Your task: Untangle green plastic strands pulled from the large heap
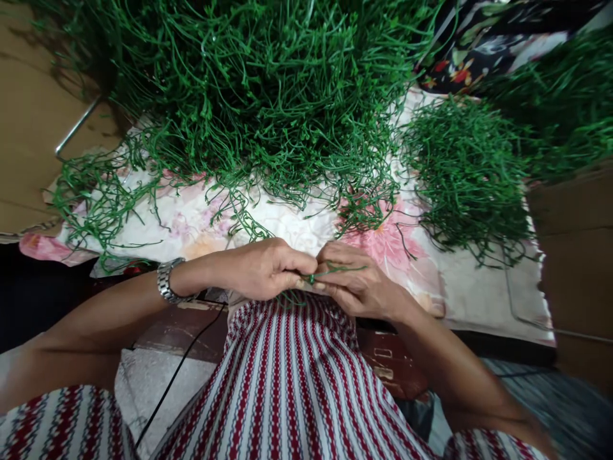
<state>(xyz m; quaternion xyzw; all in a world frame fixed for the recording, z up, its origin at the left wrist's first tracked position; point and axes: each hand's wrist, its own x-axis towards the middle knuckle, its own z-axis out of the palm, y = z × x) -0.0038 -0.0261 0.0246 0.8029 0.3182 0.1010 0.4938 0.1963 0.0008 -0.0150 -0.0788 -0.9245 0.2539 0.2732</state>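
Observation:
My left hand (265, 268) and my right hand (357, 284) meet over my lap, fingertips together. Both pinch a thin green plastic stem (330, 271) that runs between them, with a small knob at the left fingertips. A few more green strands hang below my left hand onto my red-and-white striped garment (297, 377). A metal watch (166, 281) sits on my left wrist. Just beyond the hands, a large heap of green plastic stems (258, 89) covers a floral cloth (287, 223).
A smaller pile of green stems (467, 166) lies on the cloth at the right, with more green at the far right (569, 108). Brown cardboard (29, 121) with a metal rod is at the left. A black cable (177, 370) crosses the floor by my knee.

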